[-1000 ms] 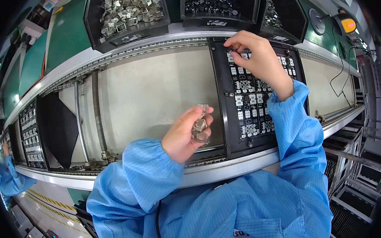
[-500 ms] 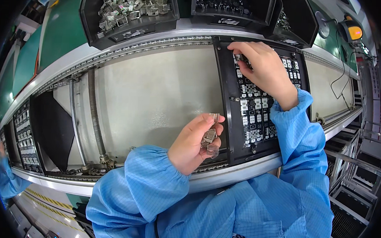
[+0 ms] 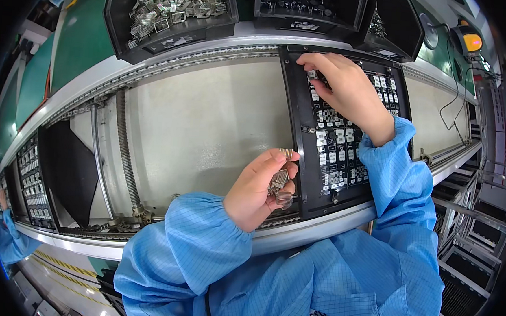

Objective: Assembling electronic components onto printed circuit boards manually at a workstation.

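Observation:
My left hand (image 3: 257,184) is closed around several small silver finned metal pieces (image 3: 281,178), one of them pinched at the thumb and fingertip. It hovers by the near left edge of a black carrier frame (image 3: 299,123). Inside the frame lie dark circuit boards (image 3: 336,146) covered with small silver and white parts. My right hand (image 3: 350,86) is over the far left corner of the boards, fingers curled and bent down. A small silver part (image 3: 312,75) shows at its fingertips; whether it is gripped or sits on the board is hidden.
The frame rests on a chain conveyor with metal rails (image 3: 213,54). Behind it stand a black bin (image 3: 182,43) of finned metal pieces and a black bin (image 3: 308,19) of dark round parts. Another loaded frame (image 3: 34,182) is far left, near a co-worker's blue sleeve (image 3: 19,242).
The carrier frame has shifted slightly left along the conveyor. My right hand has moved a little left with it. My left hand has stayed nearly still, holding its pieces.

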